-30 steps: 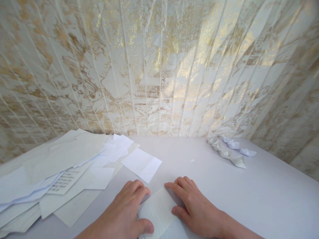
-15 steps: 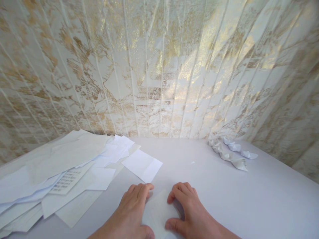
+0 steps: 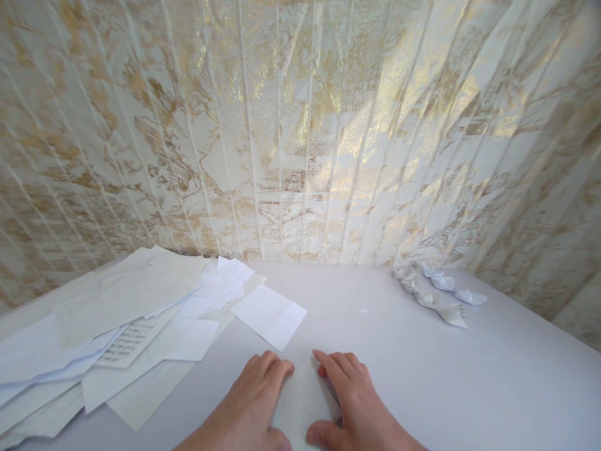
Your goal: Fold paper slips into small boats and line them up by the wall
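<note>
Low in the middle of the head view, a white sheet of paper (image 3: 300,401) lies on the table between my two hands. Its near end runs out of the picture. My left hand (image 3: 256,401) curls along the left side of the paper, index finger near its top and thumb on its lower part. My right hand (image 3: 352,398) grips the right side, where the edge seems lifted or folded, its index finger at the top corner and its thumb pressing lower down.
A spread pile of loose papers (image 3: 141,294), one with printed text, covers the left side of the white table (image 3: 375,363). A single white sheet (image 3: 270,316) lies just beyond my hands. Several small folded paper boats (image 3: 444,284) stand at the back right. Patterned curtain (image 3: 305,156) hangs behind.
My right index finger has moved up to the paper's top corner, and the right thumb has slid slightly left. The left hand has shifted a little to the right.
</note>
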Demonstrator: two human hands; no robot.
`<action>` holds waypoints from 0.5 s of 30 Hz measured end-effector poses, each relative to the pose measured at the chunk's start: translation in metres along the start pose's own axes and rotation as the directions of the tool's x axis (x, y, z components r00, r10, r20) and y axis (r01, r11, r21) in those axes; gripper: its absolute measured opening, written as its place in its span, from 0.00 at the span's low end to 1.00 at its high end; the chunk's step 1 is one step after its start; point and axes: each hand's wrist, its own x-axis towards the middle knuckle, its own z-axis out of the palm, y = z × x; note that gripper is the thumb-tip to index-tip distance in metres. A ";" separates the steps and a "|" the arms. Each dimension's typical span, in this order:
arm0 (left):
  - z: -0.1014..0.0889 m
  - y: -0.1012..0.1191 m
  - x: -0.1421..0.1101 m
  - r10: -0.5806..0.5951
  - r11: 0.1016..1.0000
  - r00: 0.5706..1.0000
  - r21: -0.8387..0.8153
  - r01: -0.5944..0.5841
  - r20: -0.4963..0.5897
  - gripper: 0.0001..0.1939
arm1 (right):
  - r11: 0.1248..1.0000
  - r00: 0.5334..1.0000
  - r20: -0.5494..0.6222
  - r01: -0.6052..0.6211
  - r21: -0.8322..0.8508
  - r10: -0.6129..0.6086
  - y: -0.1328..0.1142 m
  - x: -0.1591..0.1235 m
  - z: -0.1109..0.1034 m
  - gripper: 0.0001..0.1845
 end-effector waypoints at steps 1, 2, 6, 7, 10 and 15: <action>0.001 0.000 0.000 0.007 1.000 1.000 -0.007 -0.007 0.000 0.31 | 1.000 1.000 0.007 -0.004 0.005 0.004 -0.001 0.000 0.001 0.43; 0.002 0.000 0.001 0.015 1.000 1.000 -0.009 -0.015 0.009 0.32 | 1.000 1.000 0.015 -0.004 0.011 0.004 -0.002 0.000 0.001 0.42; 0.000 0.003 -0.001 -0.001 1.000 1.000 0.015 0.000 0.002 0.31 | 1.000 0.999 0.023 0.031 -0.004 -0.031 -0.003 0.000 0.004 0.31; -0.002 0.003 -0.001 -0.010 1.000 1.000 0.025 0.010 -0.002 0.30 | 0.999 0.999 0.018 0.043 -0.015 -0.042 -0.002 0.000 0.004 0.28; -0.006 0.003 0.000 -0.034 0.999 0.998 0.023 0.032 0.058 0.27 | 0.999 0.999 0.024 0.043 -0.019 -0.043 0.001 0.000 0.006 0.31; -0.007 -0.001 0.002 -0.044 0.998 0.994 -0.035 0.048 0.104 0.23 | 1.000 1.000 0.007 -0.005 0.008 0.005 0.003 0.002 0.005 0.48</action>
